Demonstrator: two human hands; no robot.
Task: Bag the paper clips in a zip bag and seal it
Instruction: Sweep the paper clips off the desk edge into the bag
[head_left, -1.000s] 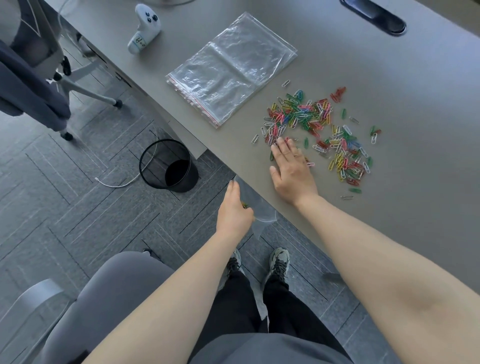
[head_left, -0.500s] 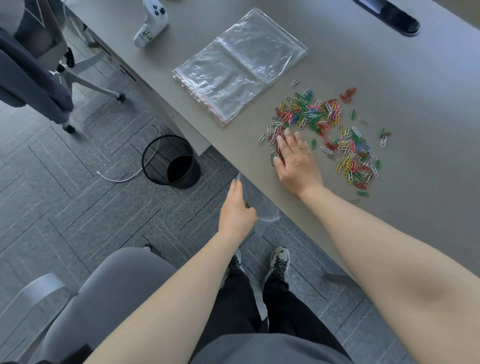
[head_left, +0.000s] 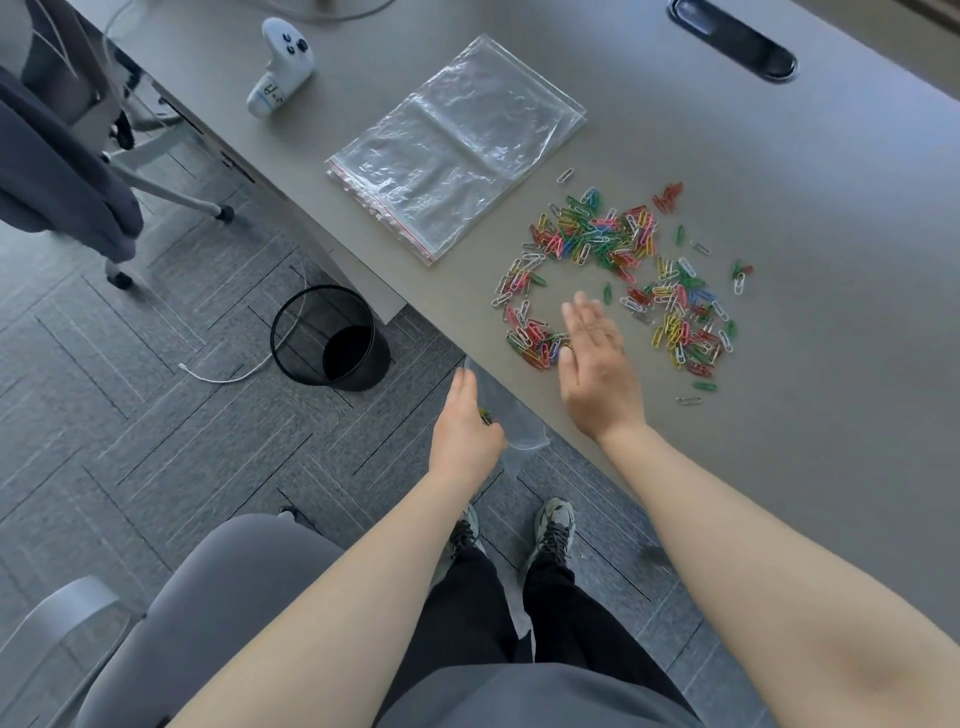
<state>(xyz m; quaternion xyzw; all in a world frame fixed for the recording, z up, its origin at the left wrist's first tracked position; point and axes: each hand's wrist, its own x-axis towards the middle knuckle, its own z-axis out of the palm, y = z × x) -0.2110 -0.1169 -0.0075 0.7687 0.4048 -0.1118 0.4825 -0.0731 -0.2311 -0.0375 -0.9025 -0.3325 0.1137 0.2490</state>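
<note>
Paper clips (head_left: 618, 275) sit spread on the desk (head_left: 831, 208) around and beyond the right hand (head_left: 597, 364), which lies flat, fingers straight, a small batch at its thumb side. Left hand (head_left: 465, 431) grips a zip bag (head_left: 511, 423) just below the desk edge, mouth up. Best move: sweep small batches toward the left hand, keep the bag mouth wide and tight against the edge so nothing drops.

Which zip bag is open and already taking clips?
The zip bag that the left hand grips below the table edge, with a few clips visible inside. The stack of zip bags on the table lies flat, untouched.
</note>
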